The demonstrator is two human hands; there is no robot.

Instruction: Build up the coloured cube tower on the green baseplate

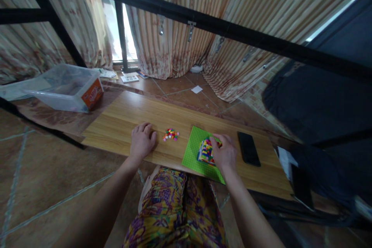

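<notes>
Small block build point(206, 151), many-coloured, standing a little right of centre in the frame on a green baseplate point(194, 148). Roughly boxy, so no clear long axis; studded top facing up, one flat side turned toward the lap. Right hand point(224, 154) draped over its right side and top, fingers point(215, 142) curled closed around it, seemingly to steady or press it against the plate. Baseplate lying flat, skewed on the bench point(122, 124), its near corner hanging past the front edge at lower centre, probably drawn close for reach.

Left of the plate, a little heap of loose bricks point(171, 135) kept just beside the left hand point(142, 140). That hand palm-down on the wood, fingers loosely bent, holding nothing. Right of the build, a dark phone point(248, 148) lying face up, apart from the plate. Far upper left, a clear plastic tub point(65, 87) off the bench, on the floor.
</notes>
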